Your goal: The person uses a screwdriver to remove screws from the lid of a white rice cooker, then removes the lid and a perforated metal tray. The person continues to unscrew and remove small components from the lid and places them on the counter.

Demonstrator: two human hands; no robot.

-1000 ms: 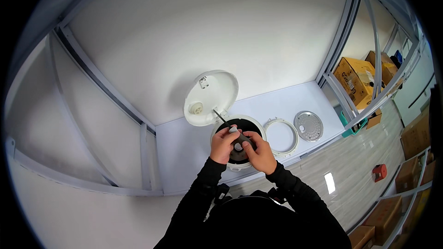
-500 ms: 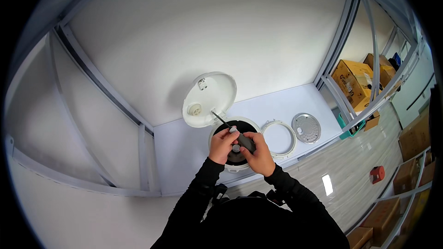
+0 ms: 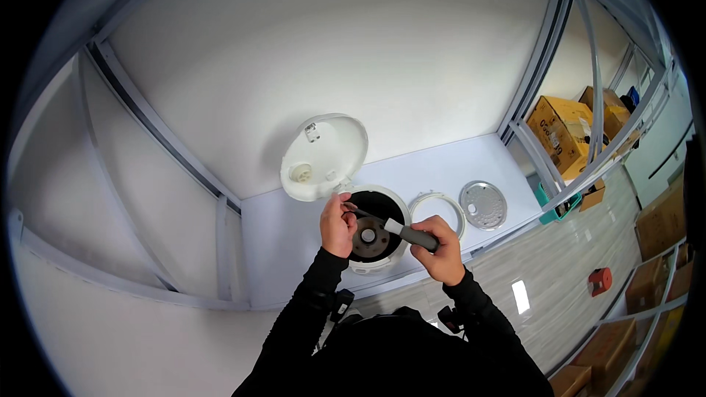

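A white rice cooker point(image 3: 403, 213) stands with its round lid point(image 3: 334, 151) swung up at the back; a heating plate point(image 3: 369, 237) shows inside its dark well. My right hand point(image 3: 441, 254) is wrapped round the grey handle of a screwdriver point(image 3: 419, 237), which lies across the opening, its shaft pointing left. At the shaft's tip my left hand point(image 3: 338, 228) is closed in a pinch over the cooker's left rim. Whether those fingers hold the tip or some small part cannot be made out.
Right of the cooker, a white ring point(image 3: 460, 215) and a perforated metal disc point(image 3: 485, 204) lie on the white table point(image 3: 283, 265). Metal frame posts flank the table. Cardboard boxes point(image 3: 555, 132), a teal basket point(image 3: 562, 209) and a red object point(image 3: 599, 281) are off to the right.
The screwdriver has come away from the lid hinge and tipped down across the cooker. My right hand moved right with its handle; my left hand shifted from the shaft toward the tip.
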